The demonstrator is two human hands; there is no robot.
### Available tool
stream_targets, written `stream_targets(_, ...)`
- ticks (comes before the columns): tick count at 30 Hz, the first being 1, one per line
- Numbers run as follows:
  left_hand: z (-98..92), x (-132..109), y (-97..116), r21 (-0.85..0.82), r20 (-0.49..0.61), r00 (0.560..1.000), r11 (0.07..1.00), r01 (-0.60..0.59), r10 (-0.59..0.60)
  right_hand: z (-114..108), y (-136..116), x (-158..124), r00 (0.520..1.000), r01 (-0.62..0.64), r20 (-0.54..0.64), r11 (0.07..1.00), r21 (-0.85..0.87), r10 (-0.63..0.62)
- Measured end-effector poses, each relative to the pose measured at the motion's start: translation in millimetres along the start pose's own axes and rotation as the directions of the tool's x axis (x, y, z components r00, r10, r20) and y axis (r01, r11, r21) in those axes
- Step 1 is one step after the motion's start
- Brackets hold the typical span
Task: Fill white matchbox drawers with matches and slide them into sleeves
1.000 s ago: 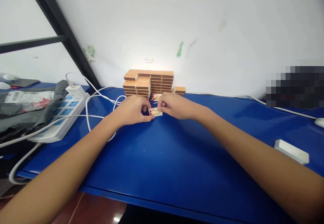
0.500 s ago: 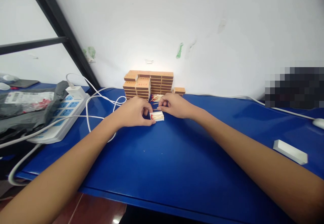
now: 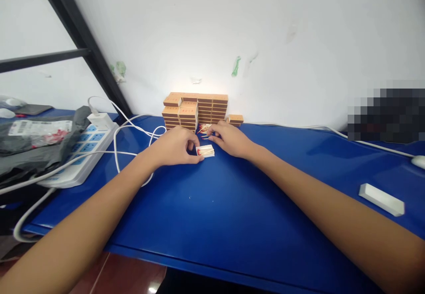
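Observation:
My left hand (image 3: 178,146) grips the left end of a small white matchbox tray (image 3: 209,154) between thumb and fingers. Several red-tipped matches (image 3: 206,151) lie inside that tray. Just behind and to the right, my right hand (image 3: 228,139) is closed in a pinch on a match (image 3: 205,139), its red head pointing left. A loose pile of matches (image 3: 203,129) lies beyond my right fingertips, partly hidden by them. Stacked matchboxes (image 3: 212,107) with orange tops and dark sides rise behind both hands against the wall.
One or more separate matchboxes (image 3: 236,118) sit right of the stack. A white power strip (image 3: 88,150) with cables and a grey plastic bag (image 3: 40,139) occupy the left side. On the right of the blue table (image 3: 212,236) lies a white block (image 3: 381,199).
The tray and my left hand have shifted very slightly away from me. My right fingertips have moved a little back and right, and the match between them shows more clearly.

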State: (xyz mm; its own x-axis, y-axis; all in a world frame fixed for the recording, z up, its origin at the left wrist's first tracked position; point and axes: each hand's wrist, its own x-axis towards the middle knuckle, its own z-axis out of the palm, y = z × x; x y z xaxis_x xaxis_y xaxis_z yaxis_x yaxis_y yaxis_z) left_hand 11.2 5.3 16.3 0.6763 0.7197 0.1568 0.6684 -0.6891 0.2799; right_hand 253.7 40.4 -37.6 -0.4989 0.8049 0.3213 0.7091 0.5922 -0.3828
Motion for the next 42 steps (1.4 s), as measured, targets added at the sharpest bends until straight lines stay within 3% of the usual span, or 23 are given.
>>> stream_targets(7, -0.9, -0.6, 0.7, -0.003, -0.014, 1.0, 1.0, 0.026, -0.026, -13.3, -12.2, 2.6, 0.995, -0.082, 0.05, 0.997, -0.011, 0.082)
stream_targets(12, 0.3, -0.3, -1.3, 0.041, -0.062, 0.997, 0.998, 0.055, -0.052, -27.1, -30.7, 2.8, 0.991, -0.017, 0.131, 0.999, 0.038, 0.012)
stream_targets(16, 1.5, -0.4, -2.6, 0.041, -0.069, 0.997, 0.998, 0.047, -0.044, -25.9, -43.9, 0.2, 0.979, 0.035, 0.197, 0.998, 0.06, -0.047)
stream_targets(19, 1.5, -0.5, -2.0, 0.032, -0.068, 0.997, 0.999, 0.041, -0.039, -23.9, -42.1, 0.8, 0.984, 0.058, 0.166, 0.996, 0.07, -0.069)
stream_targets(25, -0.5, -0.2, 1.8, 0.03, -0.02, 0.999, 0.999, 0.027, -0.027, -15.1, -10.6, 3.4, 0.999, 0.004, -0.045, 1.0, 0.021, -0.003)
stream_targets(30, 0.1, 0.0, 2.0, 0.022, -0.011, 1.0, 0.999, 0.027, -0.027, -4.4, 5.9, 1.3, 0.998, -0.04, -0.045, 0.999, 0.027, 0.041)
stream_targets(42, 0.8, 0.8, -1.5, 0.033, -0.013, 1.0, 0.999, 0.017, -0.017, -2.2, 1.1, -0.8, 0.998, -0.021, -0.059, 0.999, -0.025, 0.019)
